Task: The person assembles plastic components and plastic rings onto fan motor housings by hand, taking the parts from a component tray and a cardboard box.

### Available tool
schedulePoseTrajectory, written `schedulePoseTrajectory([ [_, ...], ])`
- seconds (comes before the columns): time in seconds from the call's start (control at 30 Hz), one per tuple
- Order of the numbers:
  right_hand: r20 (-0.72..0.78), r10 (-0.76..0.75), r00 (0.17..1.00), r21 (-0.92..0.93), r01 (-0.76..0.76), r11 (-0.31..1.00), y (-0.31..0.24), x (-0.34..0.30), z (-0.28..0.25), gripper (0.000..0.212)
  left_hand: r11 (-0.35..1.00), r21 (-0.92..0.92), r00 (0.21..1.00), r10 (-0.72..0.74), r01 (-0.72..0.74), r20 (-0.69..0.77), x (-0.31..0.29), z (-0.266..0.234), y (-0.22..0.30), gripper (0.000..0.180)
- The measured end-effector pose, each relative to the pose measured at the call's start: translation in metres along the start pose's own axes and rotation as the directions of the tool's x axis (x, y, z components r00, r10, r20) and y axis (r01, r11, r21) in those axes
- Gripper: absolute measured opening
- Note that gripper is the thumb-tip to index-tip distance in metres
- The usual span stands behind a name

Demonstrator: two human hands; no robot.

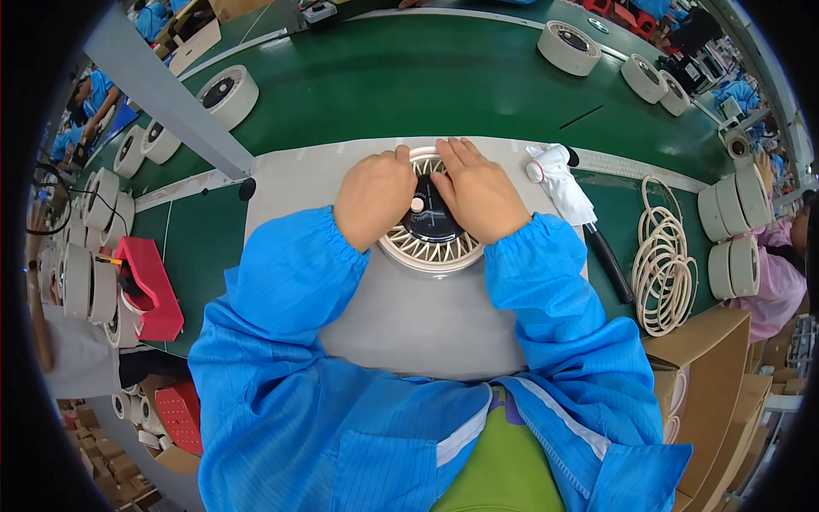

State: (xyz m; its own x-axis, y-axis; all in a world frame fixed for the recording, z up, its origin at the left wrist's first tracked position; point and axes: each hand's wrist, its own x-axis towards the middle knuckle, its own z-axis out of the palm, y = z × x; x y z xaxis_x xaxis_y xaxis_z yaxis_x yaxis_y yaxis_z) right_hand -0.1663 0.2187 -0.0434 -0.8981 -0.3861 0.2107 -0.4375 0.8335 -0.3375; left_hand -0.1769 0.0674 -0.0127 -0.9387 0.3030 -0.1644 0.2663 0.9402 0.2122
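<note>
A round cream unit with a spoked, fan-like grille lies face up in front of me. Its black centre disc carries a small cream knob. My left hand is closed over the unit's left side, its fingers bent at the far rim. Across the right side rests my right hand, fingers stretched toward the far rim and thumb on the black disc. Both hands hide parts of the grille and rim.
A grey mat lies beneath the unit. To the right are a black-handled mallet-like tool wrapped in white cloth, cream rings and a cardboard box. A red holder stands left. Round units sit on the green belt.
</note>
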Motion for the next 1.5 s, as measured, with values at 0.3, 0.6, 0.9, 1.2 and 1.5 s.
schedulePoseTrajectory([
  [0.3,-0.177,0.014,0.984,0.621,0.101,0.777,0.025,0.004,0.001,0.054,0.791,-0.418,0.775,0.108,-0.446,-0.622,0.007,0.033,-0.024,0.052],
  [0.6,-0.559,0.763,0.323,-0.339,-0.93,0.145,0.217,-0.063,-0.066,0.026,0.716,0.131,0.537,0.62,-0.686,-0.571,-0.071,0.047,-0.024,0.07],
  [0.9,-0.605,0.728,0.323,-0.247,-0.945,0.214,0.262,-0.1,-0.067,0.017,0.755,0.465,0.625,0.649,-0.462,-0.434,0.074,0.038,-0.076,0.068],
  [1.2,-0.925,0.375,0.065,0.323,-0.387,0.864,0.225,-0.082,-0.083,0.023,0.868,0.259,0.695,-0.129,0.424,-0.707,0.125,-0.019,-0.171,0.108],
  [1.5,-0.833,0.383,0.401,0.312,-0.231,0.921,0.197,-0.064,-0.067,0.02,0.687,0.354,0.678,-0.276,0.635,-0.681,0.115,-0.01,-0.26,0.079],
])
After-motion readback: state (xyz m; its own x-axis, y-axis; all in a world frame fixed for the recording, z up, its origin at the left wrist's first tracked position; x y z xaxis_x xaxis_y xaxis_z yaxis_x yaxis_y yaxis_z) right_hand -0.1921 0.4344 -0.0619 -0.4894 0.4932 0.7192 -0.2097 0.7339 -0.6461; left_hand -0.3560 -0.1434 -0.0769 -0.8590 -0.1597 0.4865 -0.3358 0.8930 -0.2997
